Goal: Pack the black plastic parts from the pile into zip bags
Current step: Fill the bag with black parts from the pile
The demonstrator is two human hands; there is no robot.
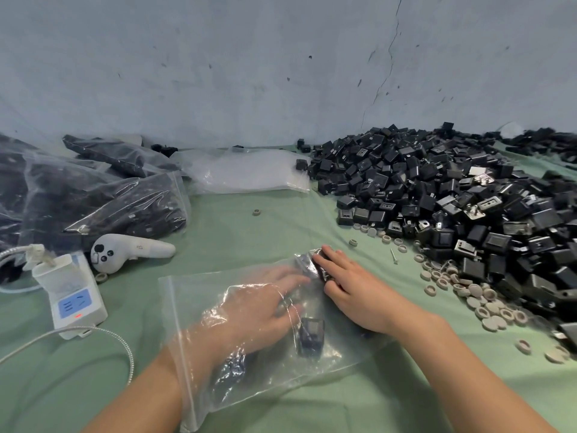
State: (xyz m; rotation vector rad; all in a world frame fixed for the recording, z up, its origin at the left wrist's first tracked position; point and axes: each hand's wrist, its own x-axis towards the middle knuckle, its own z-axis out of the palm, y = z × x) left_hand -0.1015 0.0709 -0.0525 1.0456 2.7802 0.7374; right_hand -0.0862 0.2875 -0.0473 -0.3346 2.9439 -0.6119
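Your left hand (265, 304) inside the clear plastic zip bag (193, 307) on the green cloth (249, 229), fingers spread, grasping nothing, your right hand (352, 289) flat and released atop its far corner, pressing small black plastic parts (304, 264) bagged there, heaped black pile (452, 198) at right

Both my arms come into view uncovered: my left forearm (140, 398) and my right forearm (462, 364) are bare all the way from the bottom edge to the wrists. My right hand (352, 292) is bare too, with slim fingers (334, 259) and short nails rounded at the tips. My left hand (259, 304) is bare as well, but I see it only through the clear, wrinkled plastic of a zip bag (193, 307), where glare blurs the knuckles and nails.
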